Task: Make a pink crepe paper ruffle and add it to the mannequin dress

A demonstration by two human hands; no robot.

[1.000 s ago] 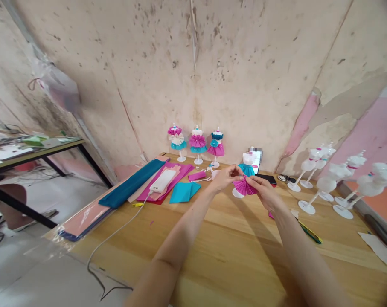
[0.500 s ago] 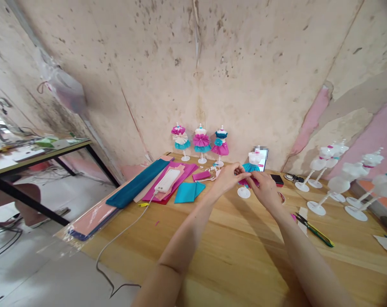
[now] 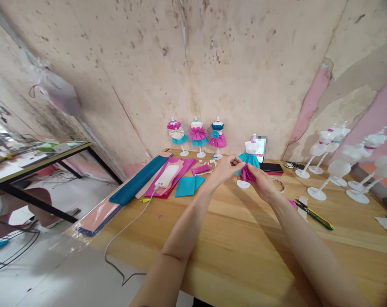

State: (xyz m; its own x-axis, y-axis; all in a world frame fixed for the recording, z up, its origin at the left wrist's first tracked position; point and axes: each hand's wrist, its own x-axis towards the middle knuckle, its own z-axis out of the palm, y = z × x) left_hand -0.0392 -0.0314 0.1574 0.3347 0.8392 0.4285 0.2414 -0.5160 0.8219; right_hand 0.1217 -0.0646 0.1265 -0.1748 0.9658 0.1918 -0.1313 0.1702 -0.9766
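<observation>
My hands are raised over a small white dress form with a teal paper skirt (image 3: 249, 160), which stands on a round white base (image 3: 243, 183). A pleated magenta paper fan (image 3: 248, 174) lies against the front of the skirt, partly hidden by my fingers. My right hand (image 3: 262, 185) pinches the fan from the right. My left hand (image 3: 225, 169) has its curled fingers closed at the fan's upper end, beside the skirt.
Several finished paper-dressed forms (image 3: 198, 134) stand at the back of the wooden table (image 3: 244, 256). Folded teal paper (image 3: 188, 186), stacked paper sheets (image 3: 137, 181) and a white power bank (image 3: 167, 176) lie left. Scissors (image 3: 313, 217) and bare white forms (image 3: 327, 162) stand right.
The magenta fan has moved from in front of the form up against the teal skirt, and my hands now cover most of it. The head view has shifted slightly.
</observation>
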